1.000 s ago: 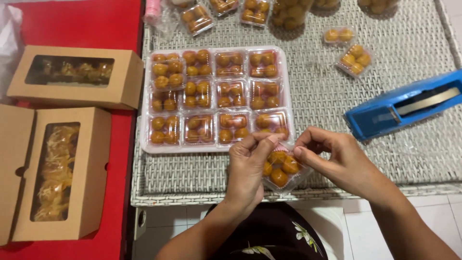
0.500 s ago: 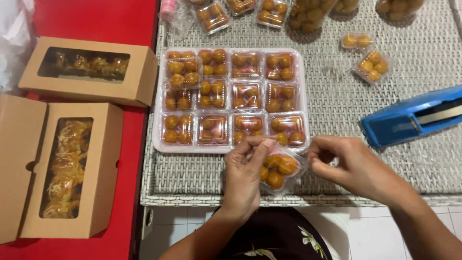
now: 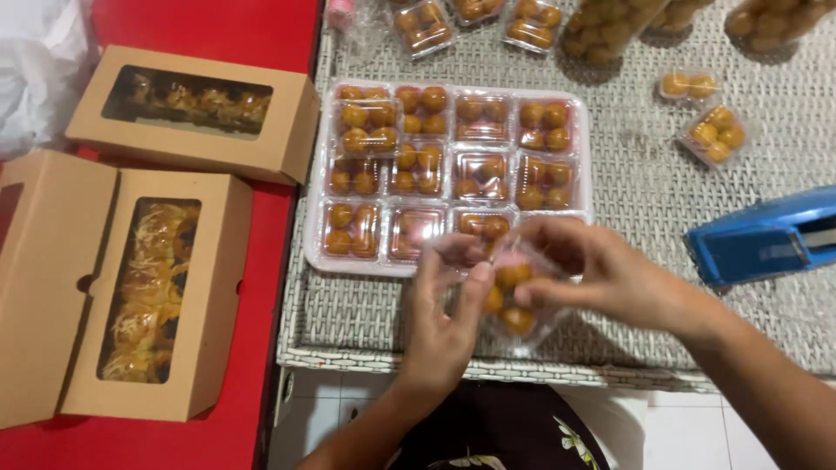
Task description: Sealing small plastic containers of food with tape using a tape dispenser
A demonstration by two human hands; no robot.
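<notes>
1. The left hand [image 3: 444,326] and the right hand [image 3: 601,278] are together on one small clear plastic clamshell box with round orange pastries [image 3: 514,300]. The fingers of both hands close on its edges, the left from the near-left side and the right from above and the right side.
2. The box is just above the woven grey table mat [image 3: 627,183], near the front edge of the table, and it touches or almost touches the near rim of the white plastic tray [image 3: 315,252]. I cannot tell if its lid is fully shut, because the picture is blurred there.
3. I judge the box light, thin and a little springy. The walls are smooth, so they can slip, and they bend if pressed hard. The pastries inside look crumbly. It is better to hold it at the stiff rim and corners, not on the middle of the lid.
4. On the tray stand more filled boxes of the same kind in rows.
5. To the right lies a blue plastic stapler-like tool [image 3: 766,239].
6. To the left, on the red table [image 3: 218,26], are two brown cardboard window boxes [image 3: 200,113].
</notes>
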